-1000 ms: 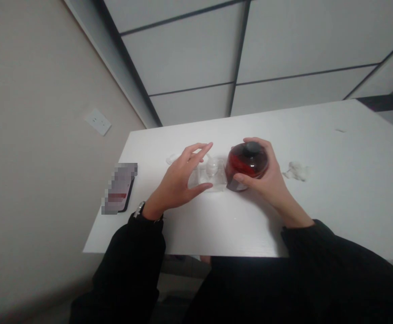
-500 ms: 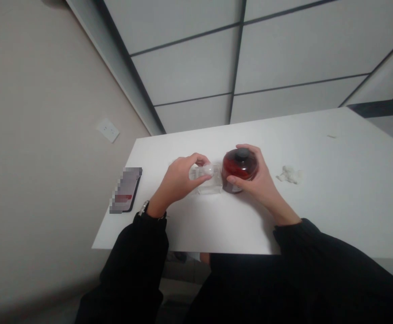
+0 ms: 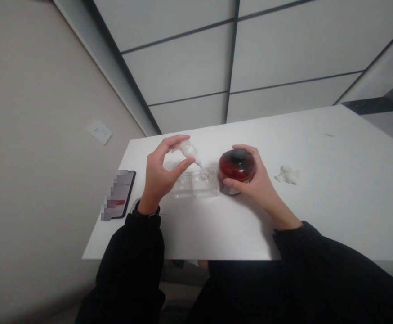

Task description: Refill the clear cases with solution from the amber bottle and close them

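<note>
While my left fingers point(image 3: 173, 143) pinch a small clear plastic dropper bottle point(image 3: 188, 150) tilted over a clear square case point(image 3: 206, 181), a loose pinch could drop it; my right hand point(image 3: 255, 184) wraps a round dark-red jar point(image 3: 233, 173).

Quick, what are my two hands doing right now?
Left hand: closed, holding a small clear bottle.
Right hand: closed, holding a round red jar.

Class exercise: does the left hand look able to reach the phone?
Probably yes: the left hand sits just beside the phone with nothing between them, though it holds a small clear bottle.
</note>
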The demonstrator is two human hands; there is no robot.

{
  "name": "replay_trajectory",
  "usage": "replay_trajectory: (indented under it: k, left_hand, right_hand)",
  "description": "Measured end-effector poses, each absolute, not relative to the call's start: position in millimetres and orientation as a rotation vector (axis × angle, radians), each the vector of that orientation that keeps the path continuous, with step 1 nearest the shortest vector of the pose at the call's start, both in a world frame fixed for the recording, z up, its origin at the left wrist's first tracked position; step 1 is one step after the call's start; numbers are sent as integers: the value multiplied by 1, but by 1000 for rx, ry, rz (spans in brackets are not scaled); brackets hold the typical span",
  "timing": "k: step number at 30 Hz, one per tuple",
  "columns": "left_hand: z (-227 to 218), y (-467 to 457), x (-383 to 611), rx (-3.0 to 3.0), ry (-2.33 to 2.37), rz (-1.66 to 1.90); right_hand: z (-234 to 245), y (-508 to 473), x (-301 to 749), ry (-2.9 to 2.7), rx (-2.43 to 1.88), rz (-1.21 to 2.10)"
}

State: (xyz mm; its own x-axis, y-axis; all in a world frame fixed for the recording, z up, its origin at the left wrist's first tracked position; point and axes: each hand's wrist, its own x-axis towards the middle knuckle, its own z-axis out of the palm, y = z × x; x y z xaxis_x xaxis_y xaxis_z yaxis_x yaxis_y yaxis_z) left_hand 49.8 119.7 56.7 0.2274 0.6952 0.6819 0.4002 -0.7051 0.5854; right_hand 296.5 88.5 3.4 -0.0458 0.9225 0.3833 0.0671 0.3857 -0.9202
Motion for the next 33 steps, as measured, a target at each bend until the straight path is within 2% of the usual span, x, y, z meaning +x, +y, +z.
replay_trajectory:
  k: [33]
  left_hand:
    - [59, 108, 58, 2283, 1050, 1140]
  right_hand:
    - [6, 85, 296, -1456, -996, 879]
